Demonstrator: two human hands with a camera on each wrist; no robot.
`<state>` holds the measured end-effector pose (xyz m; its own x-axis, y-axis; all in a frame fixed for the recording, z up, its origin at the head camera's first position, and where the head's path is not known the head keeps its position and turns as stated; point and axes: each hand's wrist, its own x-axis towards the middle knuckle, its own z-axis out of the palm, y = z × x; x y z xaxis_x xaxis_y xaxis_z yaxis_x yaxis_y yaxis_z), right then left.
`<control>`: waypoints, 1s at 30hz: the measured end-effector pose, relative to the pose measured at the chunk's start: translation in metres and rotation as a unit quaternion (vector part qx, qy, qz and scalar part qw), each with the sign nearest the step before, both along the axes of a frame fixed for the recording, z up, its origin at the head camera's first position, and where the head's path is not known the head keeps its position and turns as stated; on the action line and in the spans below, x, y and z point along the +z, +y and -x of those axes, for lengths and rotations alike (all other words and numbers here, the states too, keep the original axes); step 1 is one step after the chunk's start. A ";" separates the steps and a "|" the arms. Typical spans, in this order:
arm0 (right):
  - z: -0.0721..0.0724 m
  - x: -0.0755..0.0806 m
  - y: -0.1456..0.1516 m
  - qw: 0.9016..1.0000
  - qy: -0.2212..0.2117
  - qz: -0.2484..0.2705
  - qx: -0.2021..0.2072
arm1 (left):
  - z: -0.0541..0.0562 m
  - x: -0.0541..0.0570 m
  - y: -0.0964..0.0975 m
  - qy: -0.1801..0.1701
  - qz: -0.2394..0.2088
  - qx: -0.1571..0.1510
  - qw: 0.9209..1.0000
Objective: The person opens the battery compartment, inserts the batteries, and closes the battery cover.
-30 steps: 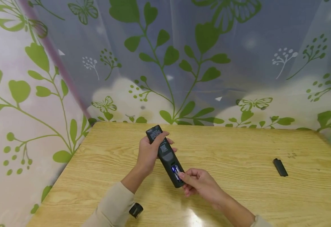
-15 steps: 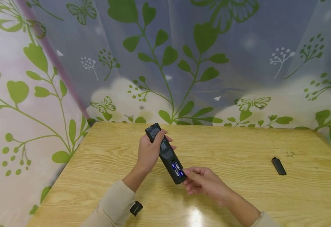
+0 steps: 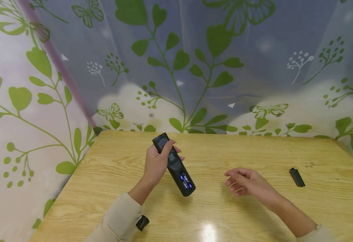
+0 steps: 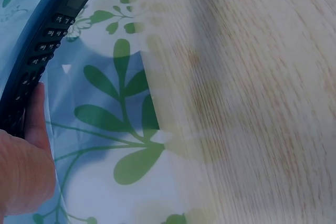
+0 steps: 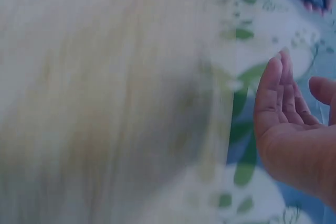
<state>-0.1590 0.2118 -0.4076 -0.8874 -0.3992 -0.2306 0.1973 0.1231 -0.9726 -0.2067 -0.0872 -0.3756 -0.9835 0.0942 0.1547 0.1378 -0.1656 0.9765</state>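
Observation:
A black remote control (image 3: 174,160) is gripped by my left hand (image 3: 156,161), its thumb across the back and its fingers round the far side. The remote's back faces up, with printed labels and an uncovered battery compartment. Two blue-and-white batteries (image 3: 185,181) lie in that compartment. The left wrist view shows the button side of the remote (image 4: 39,51). My right hand (image 3: 252,185) is over the table, apart from the remote, with relaxed fingers and nothing in them. To its right lies the black battery cover (image 3: 297,177), flat on the table.
The wood-grain table (image 3: 109,188) spreads beneath both hands. A small black object (image 3: 142,223) lies beside the left sleeve. A curtain (image 3: 176,67) printed with leaves and butterflies hangs behind the table and along its left side.
My right hand has left the battery end of the remote and moved right, toward the battery cover. The left hand keeps its grip, with the remote shifted slightly left.

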 end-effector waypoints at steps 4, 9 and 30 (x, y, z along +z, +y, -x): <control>0.006 0.006 0.033 0.998 0.028 -0.050 -0.041 | 0.000 -0.002 -0.001 -0.002 0.003 0.004 1.000; 0.010 0.012 0.070 0.985 0.084 -0.123 -0.091 | 0.000 -0.002 -0.001 -0.004 0.003 0.003 1.000; 0.011 -0.002 0.151 0.869 0.209 -0.425 -0.140 | -0.009 0.007 -0.002 -0.020 0.035 0.010 0.999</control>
